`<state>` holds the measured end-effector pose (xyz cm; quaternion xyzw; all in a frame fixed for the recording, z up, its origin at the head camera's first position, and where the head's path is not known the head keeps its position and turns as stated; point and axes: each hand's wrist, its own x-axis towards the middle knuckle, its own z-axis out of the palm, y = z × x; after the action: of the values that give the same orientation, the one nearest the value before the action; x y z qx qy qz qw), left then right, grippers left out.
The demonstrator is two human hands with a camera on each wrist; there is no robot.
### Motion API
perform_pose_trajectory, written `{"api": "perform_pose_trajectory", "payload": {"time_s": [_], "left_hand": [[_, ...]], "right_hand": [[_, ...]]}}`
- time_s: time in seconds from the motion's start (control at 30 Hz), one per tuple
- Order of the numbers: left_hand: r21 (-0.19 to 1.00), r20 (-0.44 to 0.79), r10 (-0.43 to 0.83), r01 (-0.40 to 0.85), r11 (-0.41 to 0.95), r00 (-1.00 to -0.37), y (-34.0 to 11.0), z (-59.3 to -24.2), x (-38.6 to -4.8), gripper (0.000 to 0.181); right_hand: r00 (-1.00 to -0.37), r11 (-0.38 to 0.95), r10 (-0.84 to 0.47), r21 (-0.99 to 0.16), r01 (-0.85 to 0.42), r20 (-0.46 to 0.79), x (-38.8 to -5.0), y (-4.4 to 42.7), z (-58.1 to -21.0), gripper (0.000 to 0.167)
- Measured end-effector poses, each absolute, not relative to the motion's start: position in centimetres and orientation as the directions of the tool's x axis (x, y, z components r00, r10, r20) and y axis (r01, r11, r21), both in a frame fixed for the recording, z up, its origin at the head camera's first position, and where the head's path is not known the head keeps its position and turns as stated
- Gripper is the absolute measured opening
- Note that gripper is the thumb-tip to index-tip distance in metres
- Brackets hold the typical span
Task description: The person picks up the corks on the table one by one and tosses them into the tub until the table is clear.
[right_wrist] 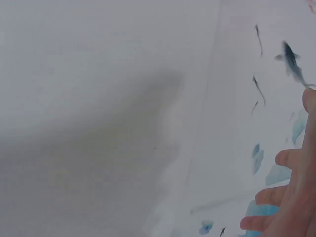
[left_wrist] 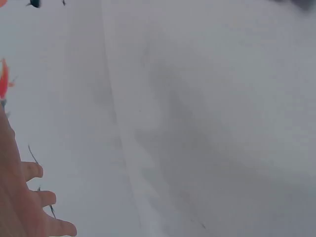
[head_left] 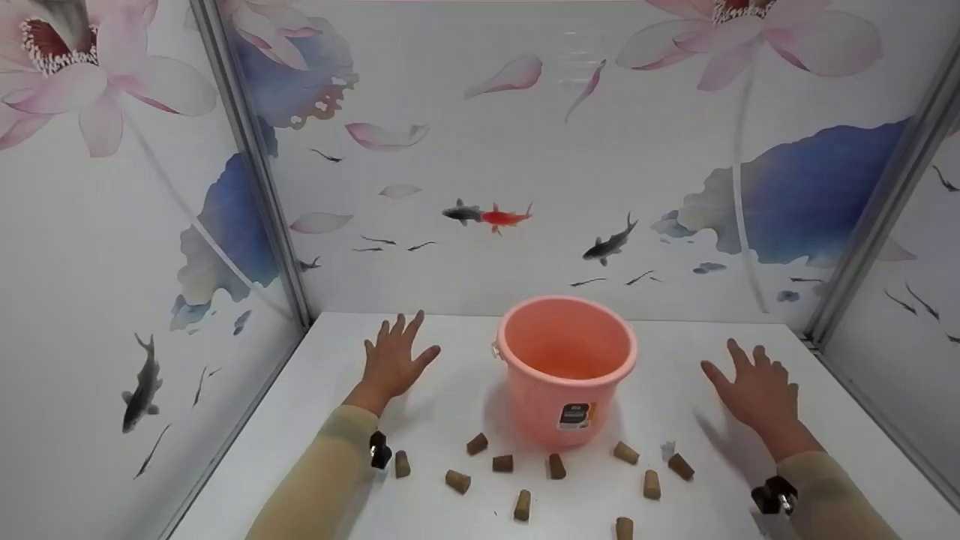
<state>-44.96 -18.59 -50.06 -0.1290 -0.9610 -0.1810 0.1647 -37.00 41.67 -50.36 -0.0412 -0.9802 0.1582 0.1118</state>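
Note:
A pink plastic bucket (head_left: pixel 574 405) with a label on its front stands upright toward the back of the white table. Several brown corks (head_left: pixel 523 505) lie scattered in front of it. To the left of the bucket, my left hand (head_left: pixel 391 361) is held with fingers spread, holding nothing. On the other side, my right hand (head_left: pixel 761 390) is likewise spread and holds nothing, apart from the bucket and the corks. In the wrist views only part of the left hand (left_wrist: pixel 24 202) and part of the right hand (right_wrist: pixel 291 197) show, with no object in either.
White panels (head_left: pixel 480 165) painted with lotus flowers and fish enclose the table (head_left: pixel 450 390) at the back and both sides. A small pale scrap (head_left: pixel 668 450) lies beside a cork at the right. Dark wrist devices (head_left: pixel 380 450) sit on both sleeves.

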Motion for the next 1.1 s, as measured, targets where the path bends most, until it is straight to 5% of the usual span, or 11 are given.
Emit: {"api": "perform_pose_trajectory", "payload": {"time_s": [0.4, 0.6, 1.1], "left_hand": [[0.598, 0.526, 0.146, 0.486, 0.638, -0.838, -13.7, -46.9, -42.3, 0.067], [0.661, 0.586, 0.074, 0.529, 0.532, -0.807, -10.0, -46.3, -40.9, 0.063], [0.906, 0.395, -0.103, 0.369, 0.207, -0.913, -2.1, -46.2, -39.0, 0.056]], "right_hand": [[-0.96, 0.867, 0.063, -0.491, -0.083, 0.274, -34.5, 37.4, -48.5, 0.08], [-0.973, 0.825, 0.094, -0.563, -0.042, 0.21, -32.0, 35.3, -49.6, 0.075], [-0.971, 0.803, 0.121, -0.596, -0.025, 0.204, -31.3, 34.7, -50.5, 0.067]]}}
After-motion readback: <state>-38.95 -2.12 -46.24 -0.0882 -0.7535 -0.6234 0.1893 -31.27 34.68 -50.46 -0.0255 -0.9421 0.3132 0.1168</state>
